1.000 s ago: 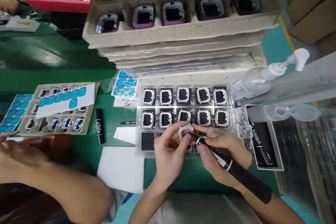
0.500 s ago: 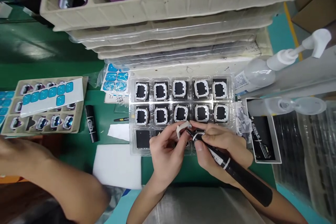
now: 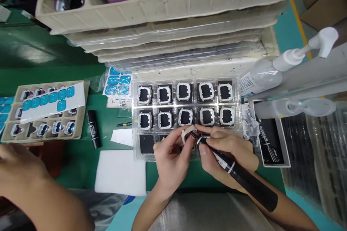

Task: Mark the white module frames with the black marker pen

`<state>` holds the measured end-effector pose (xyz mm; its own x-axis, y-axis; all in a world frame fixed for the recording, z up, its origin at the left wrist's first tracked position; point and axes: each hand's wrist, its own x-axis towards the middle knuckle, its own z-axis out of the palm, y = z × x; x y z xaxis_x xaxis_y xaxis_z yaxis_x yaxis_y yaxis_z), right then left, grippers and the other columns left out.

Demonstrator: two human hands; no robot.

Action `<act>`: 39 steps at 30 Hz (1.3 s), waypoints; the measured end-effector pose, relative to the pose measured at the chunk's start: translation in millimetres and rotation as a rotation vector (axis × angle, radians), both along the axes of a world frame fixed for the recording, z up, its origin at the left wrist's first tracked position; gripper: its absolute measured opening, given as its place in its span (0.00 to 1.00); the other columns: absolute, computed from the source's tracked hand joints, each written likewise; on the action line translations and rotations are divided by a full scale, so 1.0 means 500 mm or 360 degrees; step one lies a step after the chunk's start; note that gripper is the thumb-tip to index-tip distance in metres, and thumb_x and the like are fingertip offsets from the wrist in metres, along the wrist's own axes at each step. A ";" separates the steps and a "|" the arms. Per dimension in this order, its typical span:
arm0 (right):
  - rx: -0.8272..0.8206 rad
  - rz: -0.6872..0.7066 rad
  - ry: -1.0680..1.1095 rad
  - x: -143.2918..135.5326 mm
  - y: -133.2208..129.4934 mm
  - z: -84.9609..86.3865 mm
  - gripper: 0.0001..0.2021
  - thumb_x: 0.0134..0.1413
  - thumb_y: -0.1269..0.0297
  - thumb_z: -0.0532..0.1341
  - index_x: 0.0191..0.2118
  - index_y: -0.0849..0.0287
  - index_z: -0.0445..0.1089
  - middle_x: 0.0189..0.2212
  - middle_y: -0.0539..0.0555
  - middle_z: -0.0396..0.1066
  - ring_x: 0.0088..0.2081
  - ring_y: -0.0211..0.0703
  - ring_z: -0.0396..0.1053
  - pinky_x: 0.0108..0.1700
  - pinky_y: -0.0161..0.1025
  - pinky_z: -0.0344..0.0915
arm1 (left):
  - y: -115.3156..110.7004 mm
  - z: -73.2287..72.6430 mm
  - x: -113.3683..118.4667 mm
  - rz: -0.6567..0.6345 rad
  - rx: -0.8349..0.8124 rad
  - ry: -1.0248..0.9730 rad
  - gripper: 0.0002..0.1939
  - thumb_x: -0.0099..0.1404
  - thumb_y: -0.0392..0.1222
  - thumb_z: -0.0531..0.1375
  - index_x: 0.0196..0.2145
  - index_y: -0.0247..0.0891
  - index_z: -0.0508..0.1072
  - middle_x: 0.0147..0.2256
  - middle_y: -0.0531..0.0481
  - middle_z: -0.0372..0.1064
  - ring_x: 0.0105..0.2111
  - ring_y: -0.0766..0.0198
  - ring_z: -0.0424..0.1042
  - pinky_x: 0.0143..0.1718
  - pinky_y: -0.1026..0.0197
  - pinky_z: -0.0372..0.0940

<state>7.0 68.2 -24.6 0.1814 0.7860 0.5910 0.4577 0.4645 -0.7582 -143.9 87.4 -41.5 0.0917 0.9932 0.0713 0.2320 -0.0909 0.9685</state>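
My left hand (image 3: 171, 155) pinches a small whitish watch-case frame (image 3: 187, 132) between thumb and fingers, tilted on its side. In my right hand (image 3: 226, 148) is a thick black marker pen (image 3: 241, 177), its tip at the inner edge of the frame. A finger of that hand also touches the frame's far edge. Both hands are over the front row of a clear plastic tray (image 3: 132, 115). White frames (image 3: 185, 117) with black inner parts sit in the tray's back and middle rows. My hands partly hide the front row.
Stacked beige trays (image 3: 173, 11) rise behind. A pump bottle (image 3: 267, 72) and an open box (image 3: 284, 140) stand to the right. Leftward are a capped marker (image 3: 93, 129), a white foam pad (image 3: 120, 173) and a parts tray (image 3: 81, 130). A co-worker's arm (image 3: 40, 191) reaches in lower left.
The co-worker's arm has moved left and down. My hands hold the frame and marker almost as before; the whole view has shifted slightly.
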 end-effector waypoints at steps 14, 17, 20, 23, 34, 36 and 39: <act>-0.0190 0.0052 -0.0430 0.011 -0.007 0.019 0.10 0.64 0.77 0.67 0.39 0.53 0.71 0.31 0.48 0.80 0.44 0.44 0.86 0.54 0.36 0.86 | -0.002 0.000 -0.003 -0.0014 0.0051 0.0079 0.09 0.70 0.37 0.69 0.48 0.39 0.85 0.29 0.54 0.80 0.24 0.70 0.73 0.28 0.70 0.70; -0.0145 0.0024 -0.0385 0.007 -0.010 0.013 0.12 0.62 0.78 0.68 0.40 0.53 0.70 0.29 0.47 0.77 0.46 0.45 0.85 0.54 0.37 0.86 | -0.005 -0.005 -0.005 -0.0005 0.0027 0.0053 0.09 0.71 0.37 0.69 0.48 0.41 0.86 0.31 0.54 0.82 0.24 0.70 0.73 0.30 0.70 0.71; -0.0148 -0.0032 -0.0383 0.000 -0.012 0.000 0.10 0.64 0.76 0.68 0.38 0.52 0.70 0.28 0.46 0.77 0.41 0.42 0.85 0.52 0.36 0.86 | -0.007 -0.007 -0.007 -0.0012 0.0029 0.0057 0.10 0.70 0.36 0.69 0.49 0.42 0.86 0.32 0.54 0.82 0.25 0.70 0.73 0.32 0.70 0.72; -0.0179 -0.0111 -0.0395 -0.007 -0.014 -0.016 0.08 0.66 0.72 0.68 0.37 0.52 0.72 0.33 0.47 0.81 0.37 0.39 0.84 0.50 0.35 0.86 | -0.007 -0.007 -0.008 -0.0014 0.0033 0.0074 0.10 0.70 0.37 0.69 0.49 0.41 0.86 0.33 0.53 0.83 0.26 0.69 0.74 0.32 0.69 0.72; -0.0247 -0.0117 -0.0382 -0.013 -0.019 -0.028 0.09 0.67 0.69 0.68 0.35 0.51 0.71 0.33 0.48 0.82 0.43 0.43 0.85 0.51 0.36 0.86 | -0.007 -0.005 -0.005 0.0026 -0.0029 0.0078 0.10 0.71 0.42 0.68 0.47 0.38 0.87 0.32 0.50 0.83 0.26 0.66 0.76 0.31 0.67 0.73; -0.0223 -0.0117 -0.0360 -0.014 -0.019 -0.028 0.08 0.67 0.66 0.69 0.36 0.51 0.72 0.32 0.48 0.81 0.43 0.44 0.85 0.50 0.38 0.87 | -0.007 -0.007 -0.006 0.0026 -0.0030 0.0077 0.10 0.71 0.42 0.68 0.47 0.38 0.87 0.31 0.51 0.82 0.26 0.66 0.75 0.31 0.67 0.73; -0.0191 -0.0134 -0.0348 -0.015 -0.017 -0.027 0.08 0.67 0.64 0.68 0.35 0.51 0.71 0.29 0.47 0.79 0.42 0.44 0.85 0.46 0.39 0.87 | -0.008 -0.010 -0.008 0.0021 -0.0042 0.0053 0.09 0.71 0.40 0.69 0.47 0.39 0.87 0.31 0.52 0.82 0.27 0.67 0.75 0.32 0.67 0.73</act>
